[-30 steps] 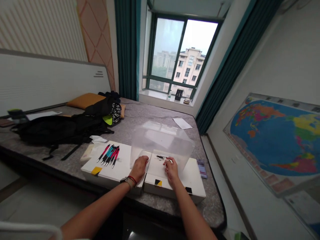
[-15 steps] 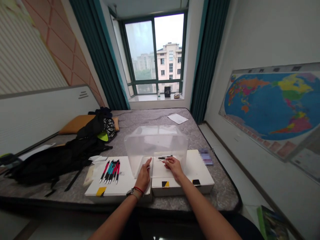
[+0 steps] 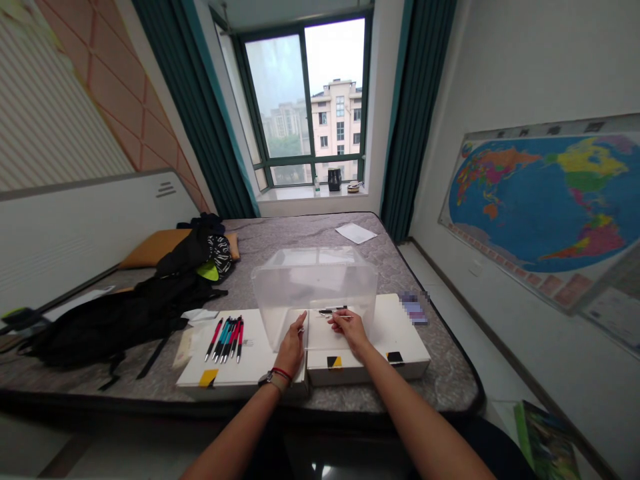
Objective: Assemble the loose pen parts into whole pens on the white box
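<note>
A clear plastic bin point(image 3: 315, 283) is tipped on its side on two white boxes, its open side towards me. My left hand point(image 3: 291, 348) is at the bin's opening, fingers curled, with a small shiny bit showing near the fingertips that I cannot identify. Just to its right, my right hand point(image 3: 351, 330) pinches something thin and pale, too small to name. Dark, pen-like parts point(image 3: 332, 310) lie beyond the right fingertips, inside the bin. Several red, blue and black pens point(image 3: 228, 339) lie side by side on the left white box point(image 3: 250, 373).
The right white box point(image 3: 395, 333) carries yellow and black tape. A black backpack point(image 3: 135, 320) lies on the mattress point(image 3: 300, 230) at left. Crumpled white tissue point(image 3: 199, 316) sits behind the pens. A paper sheet point(image 3: 356, 233) lies farther back; a blurred purple packet point(image 3: 414, 310) is at right.
The view has shifted slightly, so the boxes and pens appear a little farther right. Both hands keep nearly the same place and pose at the bin's opening.
</note>
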{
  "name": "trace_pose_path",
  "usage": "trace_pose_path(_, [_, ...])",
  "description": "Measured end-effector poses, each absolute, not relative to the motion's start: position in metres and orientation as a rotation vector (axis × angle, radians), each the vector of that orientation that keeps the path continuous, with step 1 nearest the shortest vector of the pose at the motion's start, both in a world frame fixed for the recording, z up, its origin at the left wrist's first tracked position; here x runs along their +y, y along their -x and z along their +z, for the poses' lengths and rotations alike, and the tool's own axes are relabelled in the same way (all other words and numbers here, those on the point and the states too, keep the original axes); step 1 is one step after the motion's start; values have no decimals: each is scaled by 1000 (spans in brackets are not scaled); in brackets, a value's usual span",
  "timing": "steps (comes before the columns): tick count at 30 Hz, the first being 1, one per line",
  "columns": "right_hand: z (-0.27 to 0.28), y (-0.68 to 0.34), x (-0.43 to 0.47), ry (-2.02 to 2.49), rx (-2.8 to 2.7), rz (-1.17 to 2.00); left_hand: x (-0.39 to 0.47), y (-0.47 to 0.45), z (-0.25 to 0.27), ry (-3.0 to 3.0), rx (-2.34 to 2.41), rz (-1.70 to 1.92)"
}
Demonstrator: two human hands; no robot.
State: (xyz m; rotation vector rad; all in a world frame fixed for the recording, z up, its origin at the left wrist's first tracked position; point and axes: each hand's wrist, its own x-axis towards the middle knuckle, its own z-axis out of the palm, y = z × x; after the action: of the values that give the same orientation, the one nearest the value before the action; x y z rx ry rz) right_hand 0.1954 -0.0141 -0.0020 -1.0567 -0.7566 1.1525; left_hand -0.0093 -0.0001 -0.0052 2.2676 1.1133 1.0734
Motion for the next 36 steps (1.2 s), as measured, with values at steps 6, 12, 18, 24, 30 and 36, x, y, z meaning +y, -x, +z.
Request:
trace_pose_path(6, [-1,-196,-15,1062,-766,1156,-2,10,-3,-2260,1134,1044])
trace_pose_path(12, [-3,-196,-14,1067,-770,1149,1,10,-7,-2273,1157,1062])
trace_pose_path(18, [-2,-196,-13,1054,-740,1154,4,10,-12,-2412,1285,1128])
trace_pose_path(24, [-3,-194,-11,1085,-684,1127,0,5,0,-2544,1397,949])
trace_pose_path(30, [25,-181,-13,1368,-1080,773,-4,5,7,-2568,1455,853])
trace_pose_path(36, [103,-192,21,1656,-1629,264,-6,8,11,-2585,1485,776])
